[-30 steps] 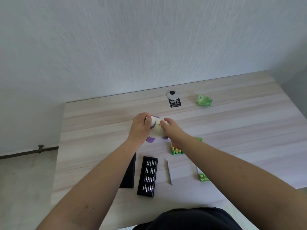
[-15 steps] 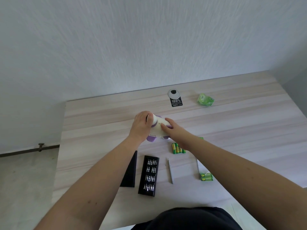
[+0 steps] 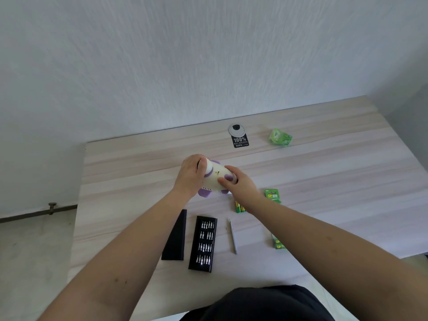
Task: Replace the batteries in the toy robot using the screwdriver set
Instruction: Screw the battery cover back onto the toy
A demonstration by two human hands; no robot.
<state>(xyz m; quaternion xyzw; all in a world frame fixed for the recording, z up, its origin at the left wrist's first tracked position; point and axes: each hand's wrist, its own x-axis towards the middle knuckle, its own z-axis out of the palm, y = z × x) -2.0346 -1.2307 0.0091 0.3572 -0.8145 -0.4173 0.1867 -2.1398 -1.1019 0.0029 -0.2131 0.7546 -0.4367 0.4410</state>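
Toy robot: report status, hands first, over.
Left hand and right hand both grip the toy robot over the table. Screwdriver and bit tray lie untouched, near side. Nothing in the way.

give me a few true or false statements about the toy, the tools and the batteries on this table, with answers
1. Both hands hold the toy robot. True: the left hand and right hand grip it.
2. The screwdriver is in the right hand. False: it lies on the table.
3. The bit tray lies left of the screwdriver. True.
4. The crumpled green wrapper lies inside the bit tray. False: it lies at the far side of the table, near the wall.
5. Loose batteries lie near the right wrist. True.
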